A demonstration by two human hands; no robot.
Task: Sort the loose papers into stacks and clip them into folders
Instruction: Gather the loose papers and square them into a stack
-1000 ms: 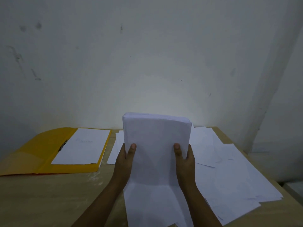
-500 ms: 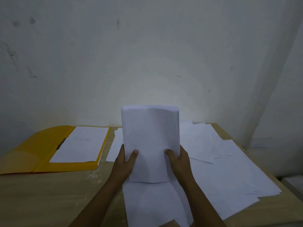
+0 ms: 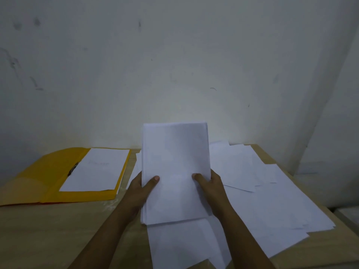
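Observation:
I hold a stack of white papers (image 3: 175, 164) upright above the middle of the table. My left hand (image 3: 141, 188) grips its left edge with the thumb on the front sheet. My right hand (image 3: 210, 186) grips the right edge the same way. The bottom edge of the stack hangs just above a loose sheet (image 3: 180, 245) lying near me. More loose white papers (image 3: 272, 200) are spread over the right half of the table. An open yellow folder (image 3: 42, 177) lies at the left with a white stack (image 3: 97, 169) clipped in it by a dark metal clip (image 3: 72, 168).
The wooden table (image 3: 48, 235) ends at a pale wall (image 3: 174, 65) close behind the papers. Its right edge (image 3: 330, 212) drops off beside a white ledge. A few sheets (image 3: 134, 171) lie between the folder and the held stack.
The held stack has narrowed and squared up between my hands. It has dropped a little lower, and my thumbs have moved closer together on its front.

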